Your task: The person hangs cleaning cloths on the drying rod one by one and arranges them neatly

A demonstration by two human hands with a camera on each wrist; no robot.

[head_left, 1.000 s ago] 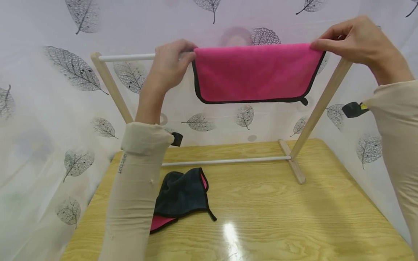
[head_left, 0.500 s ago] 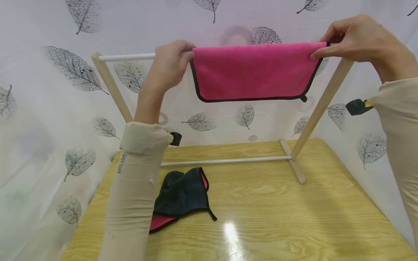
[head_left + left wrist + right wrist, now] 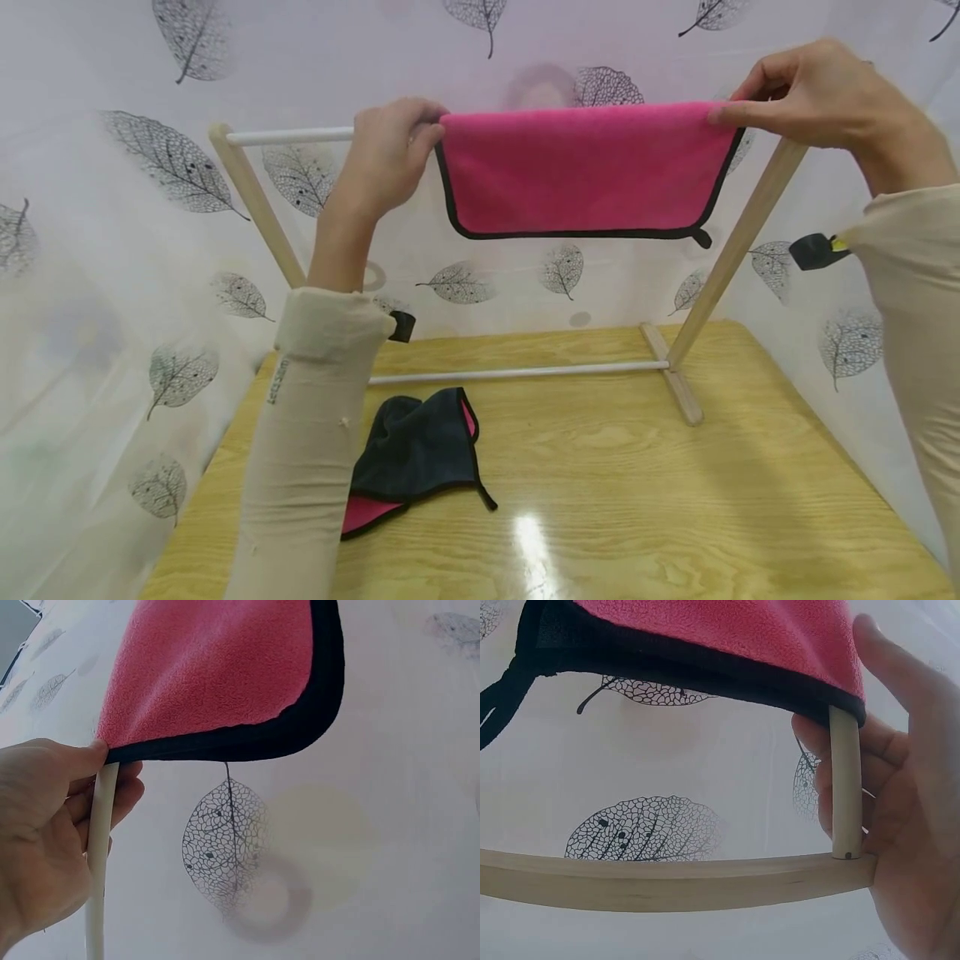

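Observation:
A pink cloth (image 3: pixel 581 171) with black trim hangs folded over the white top rod (image 3: pixel 288 134) of a wooden rack. My left hand (image 3: pixel 427 129) pinches the cloth's upper left corner; in the left wrist view the thumb presses the pink cloth (image 3: pixel 217 667) against the rod (image 3: pixel 97 855) and the fingers curl behind it. My right hand (image 3: pixel 723 108) holds the upper right corner. In the right wrist view the thumb lies on the cloth (image 3: pixel 727 626) and the fingers sit behind the rod's end (image 3: pixel 845 787), by the wooden leg (image 3: pixel 667 881).
A second cloth (image 3: pixel 412 450), dark grey with a pink underside, lies crumpled on the wooden table (image 3: pixel 637 500) by my left forearm. The rack's lower rod (image 3: pixel 517 372) and right foot (image 3: pixel 675 387) stand at the table's back. A leaf-patterned sheet encloses the table on three sides.
The right hand raised the cloth's right corner a little and set it back on the rod. The cloth's left edge shifted slightly left. Both hands kept their hold.

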